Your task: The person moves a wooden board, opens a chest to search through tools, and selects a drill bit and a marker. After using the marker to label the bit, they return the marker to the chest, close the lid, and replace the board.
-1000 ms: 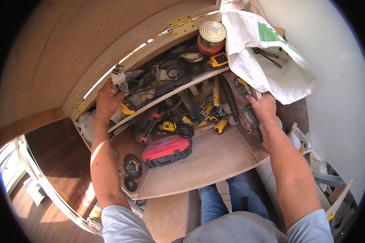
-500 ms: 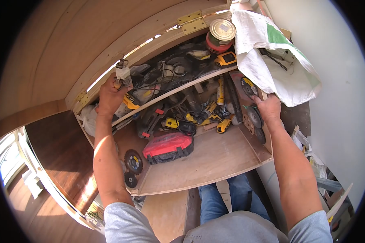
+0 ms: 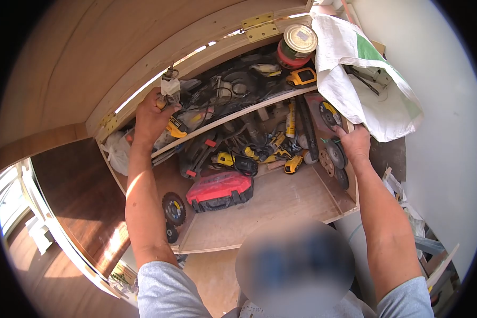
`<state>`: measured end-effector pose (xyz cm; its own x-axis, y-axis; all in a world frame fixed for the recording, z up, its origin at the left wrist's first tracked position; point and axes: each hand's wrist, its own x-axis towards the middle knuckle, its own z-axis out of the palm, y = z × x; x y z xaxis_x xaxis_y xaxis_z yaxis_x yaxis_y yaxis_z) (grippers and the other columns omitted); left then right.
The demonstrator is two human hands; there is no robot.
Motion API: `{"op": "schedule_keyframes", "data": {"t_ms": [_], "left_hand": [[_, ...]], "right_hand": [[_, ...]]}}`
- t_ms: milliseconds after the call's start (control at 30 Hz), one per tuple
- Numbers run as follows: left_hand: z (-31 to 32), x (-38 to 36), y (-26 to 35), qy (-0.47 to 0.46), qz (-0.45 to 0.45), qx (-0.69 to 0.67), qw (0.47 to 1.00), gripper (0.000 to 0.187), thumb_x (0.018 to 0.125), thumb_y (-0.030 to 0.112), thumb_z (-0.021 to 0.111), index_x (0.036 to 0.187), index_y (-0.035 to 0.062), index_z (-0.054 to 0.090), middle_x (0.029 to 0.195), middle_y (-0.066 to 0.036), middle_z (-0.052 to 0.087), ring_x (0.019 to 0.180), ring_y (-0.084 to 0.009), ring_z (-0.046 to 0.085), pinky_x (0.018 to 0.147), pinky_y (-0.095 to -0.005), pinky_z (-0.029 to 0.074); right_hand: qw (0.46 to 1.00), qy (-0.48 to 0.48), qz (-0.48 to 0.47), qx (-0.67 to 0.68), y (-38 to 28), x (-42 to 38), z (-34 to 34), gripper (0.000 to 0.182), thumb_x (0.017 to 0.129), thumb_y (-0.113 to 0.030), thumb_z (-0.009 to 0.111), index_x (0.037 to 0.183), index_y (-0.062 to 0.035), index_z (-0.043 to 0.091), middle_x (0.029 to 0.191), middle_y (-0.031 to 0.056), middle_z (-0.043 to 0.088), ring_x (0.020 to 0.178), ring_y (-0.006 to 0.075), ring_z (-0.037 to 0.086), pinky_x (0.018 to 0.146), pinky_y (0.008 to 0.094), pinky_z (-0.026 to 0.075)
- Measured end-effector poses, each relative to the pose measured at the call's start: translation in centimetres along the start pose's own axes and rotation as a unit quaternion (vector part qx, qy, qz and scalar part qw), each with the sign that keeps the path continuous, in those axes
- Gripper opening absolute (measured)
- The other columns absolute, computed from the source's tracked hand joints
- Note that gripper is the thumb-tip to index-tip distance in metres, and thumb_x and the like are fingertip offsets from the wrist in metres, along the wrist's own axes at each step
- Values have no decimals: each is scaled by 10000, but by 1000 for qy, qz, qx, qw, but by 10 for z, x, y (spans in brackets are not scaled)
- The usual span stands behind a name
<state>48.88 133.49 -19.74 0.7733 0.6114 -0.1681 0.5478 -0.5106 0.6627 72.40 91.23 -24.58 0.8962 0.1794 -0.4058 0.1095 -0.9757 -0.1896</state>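
Note:
My left hand [image 3: 152,117] is closed at the back left of a wooden tool box [image 3: 233,225], its fingers curled by a small whitish, wrapped-looking piece [image 3: 170,87]. What exactly they hold I cannot tell. A yellow-and-black tool [image 3: 176,127] lies just below those fingers. On the right, my right hand [image 3: 356,142] grips the box's side panel [image 3: 350,183], thumb inside, close to the grinding discs [image 3: 336,153] mounted there. Between my arms sit a red case [image 3: 221,191] with a black base, yellow power tools [image 3: 274,144] and a yellow battery [image 3: 293,164].
A tin can [image 3: 300,40] and a yellow-and-black device [image 3: 301,77] rest on the upper shelf. A white sack [image 3: 350,69] hangs over the right corner. Saw blades [image 3: 174,208] are on the left inner wall. The raised wooden lid [image 3: 116,47] stands behind on brass hinges [image 3: 259,26].
The view has shifted slightly, so the box and its contents appear a little further right. Both hands keep their places on the box. A blurred round patch now covers the legs.

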Motion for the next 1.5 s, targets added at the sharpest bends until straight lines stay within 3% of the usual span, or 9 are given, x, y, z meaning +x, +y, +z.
{"op": "schedule_keyframes", "data": {"t_ms": [200, 300, 400, 500, 600, 1100, 1233, 1333, 1500], "left_hand": [[10, 5, -4, -9, 5, -14, 1000, 448, 733, 62, 793, 1142, -8, 625, 1037, -174, 717, 958, -297, 699, 847, -350, 513], [13, 7, 0, -30, 6, 26, 999, 457, 753, 27, 762, 1183, 2, 608, 1009, -121, 729, 906, -194, 691, 828, -305, 510], [23, 10, -12, -20, 44, 48, 998, 472, 741, 29, 772, 1183, 5, 610, 1026, -130, 724, 930, -205, 687, 841, -310, 508], [26, 11, 0, -54, 28, 22, 998, 480, 717, 62, 797, 1161, 11, 623, 1080, -214, 686, 1028, -382, 648, 870, -385, 500], [31, 14, 2, -52, 50, 42, 997, 479, 708, 63, 799, 1149, 4, 622, 1076, -228, 673, 1028, -412, 628, 864, -404, 496], [66, 41, 18, -65, 61, 201, 976, 516, 698, 153, 812, 1161, 24, 624, 1085, -238, 660, 1064, -414, 611, 892, -446, 484], [71, 30, 25, 24, 112, 98, 989, 510, 750, 186, 791, 1207, 32, 625, 1214, -199, 626, 1149, -394, 567, 973, -455, 452], [55, 6, 19, 129, 125, 127, 976, 495, 773, 197, 772, 1209, 20, 621, 1177, -194, 639, 1126, -395, 572, 969, -461, 456], [46, -31, -30, 294, -19, 192, 936, 395, 806, 163, 730, 1165, 25, 641, 1125, -188, 654, 1098, -387, 585, 955, -459, 465]], "right_hand": [[1000, 7, -10, -8, 3, 2, 3, 600, 762, -439, 775, 1177, -21, 660, 1083, 245, 690, 1035, 419, 641, 908, 458, 509], [1000, 5, -11, -5, 4, 2, 3, 600, 763, -436, 775, 1182, -23, 658, 1091, 242, 689, 1042, 417, 639, 914, 457, 507], [1000, 4, -5, -1, 3, 1, 3, 596, 762, -428, 777, 1185, -26, 657, 1097, 238, 688, 1046, 416, 638, 917, 457, 505], [1000, 1, 0, 7, 2, 1, 1, 590, 760, -421, 781, 1184, -30, 658, 1097, 236, 688, 1046, 415, 638, 916, 457, 505], [1000, 0, -8, 21, 2, 0, 0, 621, 756, -426, 793, 1184, 3, 652, 1090, 263, 680, 1034, 438, 632, 904, 462, 503], [1000, 9, -12, 7, 5, 1, 4, 600, 757, -429, 784, 1180, -22, 658, 1098, 245, 687, 1047, 422, 637, 917, 462, 505], [1000, 8, -16, 5, 5, 2, 4, 604, 761, -429, 783, 1180, -14, 656, 1090, 252, 686, 1046, 425, 636, 914, 464, 504], [1000, 3, -12, 4, 6, 3, 5, 606, 761, -428, 786, 1179, -9, 656, 1082, 256, 687, 1040, 429, 638, 909, 466, 505], [1000, 7, -18, 5, 5, 1, 4, 614, 762, -434, 790, 1175, 0, 656, 1067, 258, 689, 1026, 436, 640, 900, 468, 508]]}}
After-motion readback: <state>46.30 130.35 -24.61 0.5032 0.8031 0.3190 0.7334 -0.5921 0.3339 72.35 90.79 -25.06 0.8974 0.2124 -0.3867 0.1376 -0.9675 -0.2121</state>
